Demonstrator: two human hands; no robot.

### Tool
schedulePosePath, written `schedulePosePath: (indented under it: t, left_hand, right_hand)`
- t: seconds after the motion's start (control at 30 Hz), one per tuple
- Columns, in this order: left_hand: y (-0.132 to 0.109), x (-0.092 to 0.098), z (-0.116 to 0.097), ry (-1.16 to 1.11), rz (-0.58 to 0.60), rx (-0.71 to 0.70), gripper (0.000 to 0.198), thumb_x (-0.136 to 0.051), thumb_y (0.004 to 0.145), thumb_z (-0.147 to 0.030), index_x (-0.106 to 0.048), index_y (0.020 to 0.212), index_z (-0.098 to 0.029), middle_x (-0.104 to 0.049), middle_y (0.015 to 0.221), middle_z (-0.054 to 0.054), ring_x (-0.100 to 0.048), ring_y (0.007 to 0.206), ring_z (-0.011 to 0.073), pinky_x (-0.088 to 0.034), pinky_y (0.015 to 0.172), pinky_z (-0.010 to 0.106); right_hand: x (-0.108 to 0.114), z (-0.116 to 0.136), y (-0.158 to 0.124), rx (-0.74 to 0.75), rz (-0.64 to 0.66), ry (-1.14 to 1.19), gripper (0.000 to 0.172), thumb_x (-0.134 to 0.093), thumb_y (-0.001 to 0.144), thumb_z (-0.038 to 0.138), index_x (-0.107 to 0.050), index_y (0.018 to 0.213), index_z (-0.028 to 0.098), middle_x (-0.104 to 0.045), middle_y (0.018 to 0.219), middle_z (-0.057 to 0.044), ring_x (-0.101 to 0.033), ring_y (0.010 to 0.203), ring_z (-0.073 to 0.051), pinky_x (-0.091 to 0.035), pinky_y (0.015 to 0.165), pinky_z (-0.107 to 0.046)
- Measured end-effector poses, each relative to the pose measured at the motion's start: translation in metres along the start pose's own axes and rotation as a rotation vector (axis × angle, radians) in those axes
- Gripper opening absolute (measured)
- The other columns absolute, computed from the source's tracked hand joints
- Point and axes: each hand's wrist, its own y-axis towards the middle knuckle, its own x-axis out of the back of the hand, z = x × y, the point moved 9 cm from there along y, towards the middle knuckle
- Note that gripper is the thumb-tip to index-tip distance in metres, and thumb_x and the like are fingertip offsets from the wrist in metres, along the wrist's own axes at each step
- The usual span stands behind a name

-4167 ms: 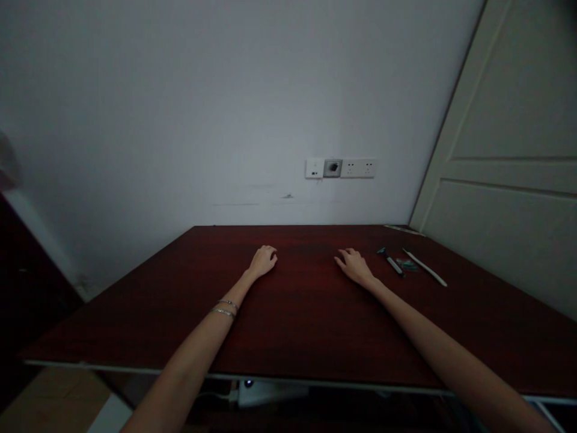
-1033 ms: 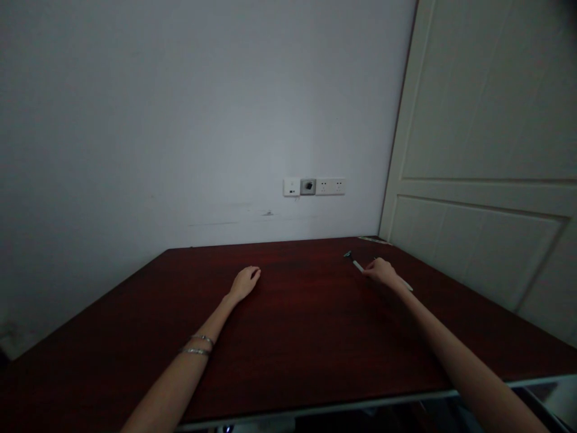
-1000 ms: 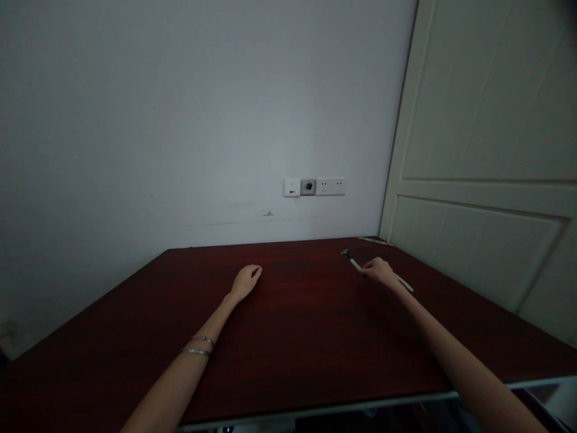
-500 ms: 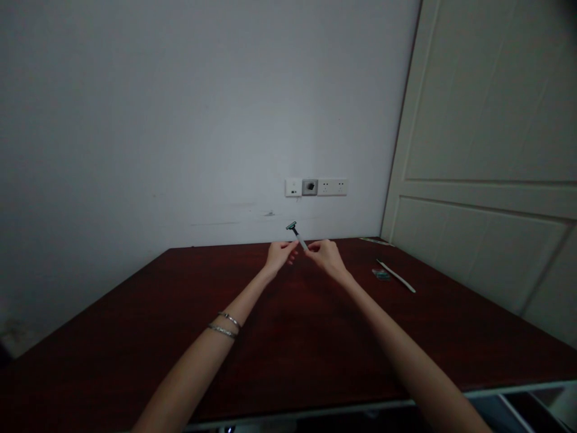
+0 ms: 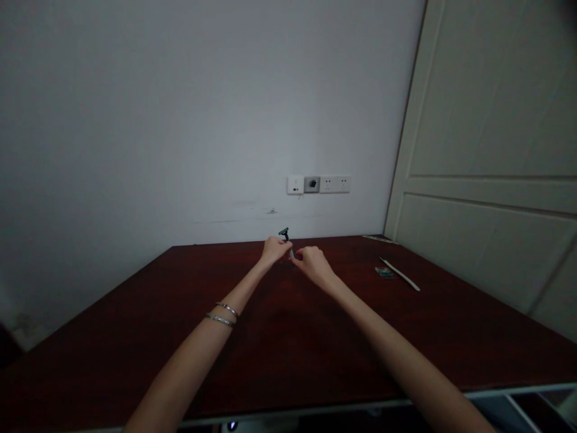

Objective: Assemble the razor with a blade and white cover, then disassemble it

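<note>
A small razor (image 5: 283,232) with a dark head and a pale handle is held up over the far middle of the dark red table (image 5: 279,337). My left hand (image 5: 273,249) pinches its handle just below the head. Lower down, the fingers of my right hand (image 5: 312,262) are closed on the handle's end. The razor's head points up and slightly left, above both hands. Parts of the handle are hidden by my fingers.
On the table's right side lie a small clear packet (image 5: 384,273) with greenish contents and a long thin pale strip (image 5: 401,275). Another flat strip (image 5: 380,239) lies at the far right edge. Wall sockets (image 5: 335,184) are behind; a panelled door (image 5: 487,240) borders the right.
The razor and both hands have moved a little left and lower. The razor now stands more upright, and my right hand has come down along with the handle's end.
</note>
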Motion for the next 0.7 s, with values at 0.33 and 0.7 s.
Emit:
schedulePosePath:
  t: [0.33,0.7]
  left_hand:
    - [-0.006,-0.007,0.088,0.368,0.234,0.174,0.022,-0.054,0.064,-0.025,-0.065,0.058,-0.008,-0.064,0.056,0.008,-0.053,0.040,0.0107,-0.042,0.042,0.019]
    - [-0.007,-0.025,0.106,0.520,0.241,0.133,0.025,-0.055,0.066,-0.030,-0.068,0.066,-0.009,-0.067,0.063,0.010,-0.062,0.058,0.0152,-0.043,0.050,0.018]
  right_hand:
    - [0.019,-0.128,-0.002,-0.243,0.166,-0.130,0.041,-0.045,0.082,0.047,-0.069,0.079,0.013,-0.068,0.083,-0.016,-0.064,0.081,-0.025,-0.043,0.066,-0.029]
    - [0.028,-0.305,-0.065,-0.625,0.198,-0.283,0.033,-0.048,0.078,0.039,-0.069,0.083,0.014,-0.066,0.090,-0.018,-0.063,0.083,-0.030,-0.044,0.062,-0.034]
